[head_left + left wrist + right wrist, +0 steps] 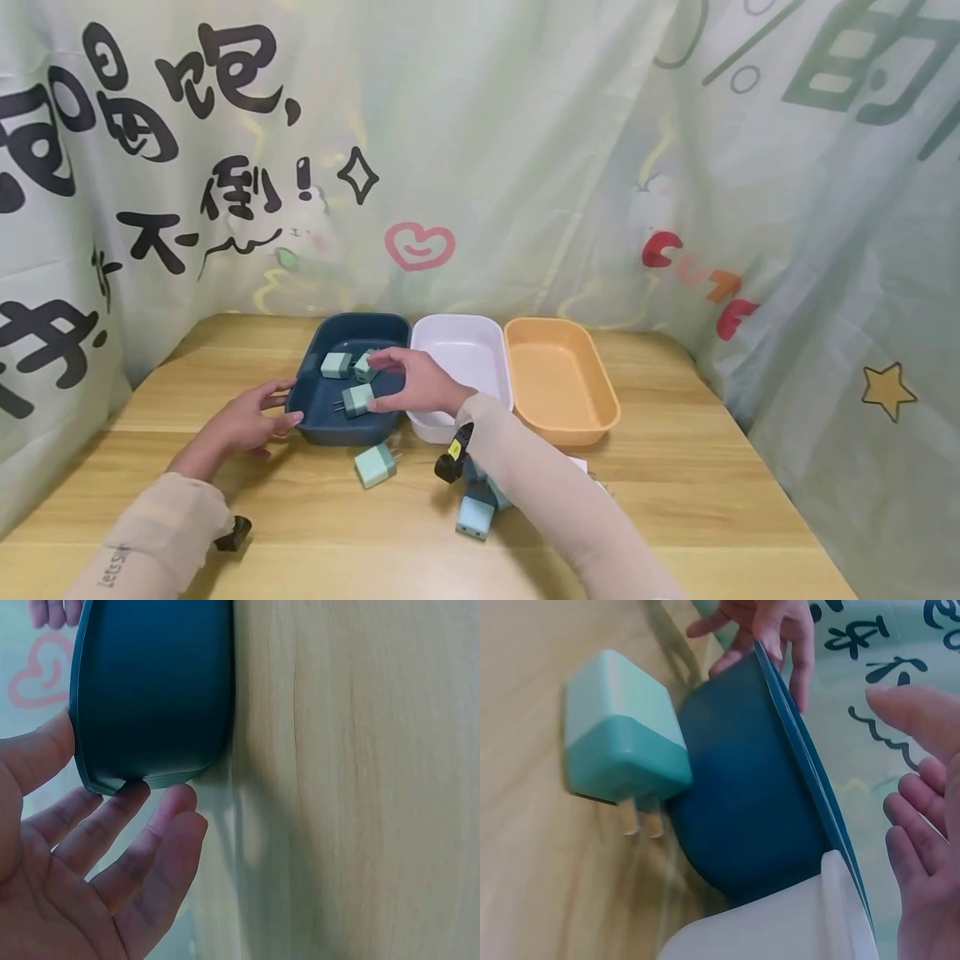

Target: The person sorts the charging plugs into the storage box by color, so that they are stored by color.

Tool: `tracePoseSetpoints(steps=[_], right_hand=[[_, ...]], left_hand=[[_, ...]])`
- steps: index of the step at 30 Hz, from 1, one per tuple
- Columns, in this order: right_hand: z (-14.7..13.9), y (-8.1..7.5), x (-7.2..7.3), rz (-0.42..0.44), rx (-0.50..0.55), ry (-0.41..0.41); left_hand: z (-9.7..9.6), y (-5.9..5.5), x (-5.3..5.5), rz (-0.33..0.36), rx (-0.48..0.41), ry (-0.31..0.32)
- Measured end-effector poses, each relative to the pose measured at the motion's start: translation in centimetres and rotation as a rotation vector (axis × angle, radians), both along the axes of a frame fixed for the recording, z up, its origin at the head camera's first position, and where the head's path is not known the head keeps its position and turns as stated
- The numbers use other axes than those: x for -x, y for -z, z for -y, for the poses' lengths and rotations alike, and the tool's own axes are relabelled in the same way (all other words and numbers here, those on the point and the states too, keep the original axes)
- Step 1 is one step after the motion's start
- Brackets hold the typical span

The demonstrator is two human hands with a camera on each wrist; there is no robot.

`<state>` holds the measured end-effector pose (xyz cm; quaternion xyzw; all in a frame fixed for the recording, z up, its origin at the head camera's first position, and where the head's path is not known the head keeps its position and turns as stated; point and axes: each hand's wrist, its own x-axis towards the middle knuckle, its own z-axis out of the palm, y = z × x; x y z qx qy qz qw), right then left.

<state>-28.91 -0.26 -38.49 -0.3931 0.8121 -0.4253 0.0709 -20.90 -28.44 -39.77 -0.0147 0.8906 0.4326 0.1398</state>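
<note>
Right hand (422, 382): spread, pinching nothing, above the blue tray (337, 432). Left hand (247, 421): spread against that tray's side. Loose green charger (374, 466): lies on the table (300, 517) bodyward of the right grip, the nearer one, long axis running crosswise, prongs (631, 816) rightward.

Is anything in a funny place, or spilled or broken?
One green charger looks left out: it's lying on the table in front of the dark blue tray, while three matching chargers are inside. I see nothing spilled or broken.
</note>
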Motion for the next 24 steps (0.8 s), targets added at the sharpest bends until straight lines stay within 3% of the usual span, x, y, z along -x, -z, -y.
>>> tracePoseSetpoints(steps=[13, 24], right_hand=[[-1.6, 0.8, -3.4, -0.033, 0.029, -0.136], [-2.2, 1.6, -6.2, -0.107, -0.040, -0.242]], left_hand=[[0.2, 0.1, 0.1, 0.021, -0.004, -0.005], [0.1, -0.1, 0.1, 0.016, -0.019, 0.000]])
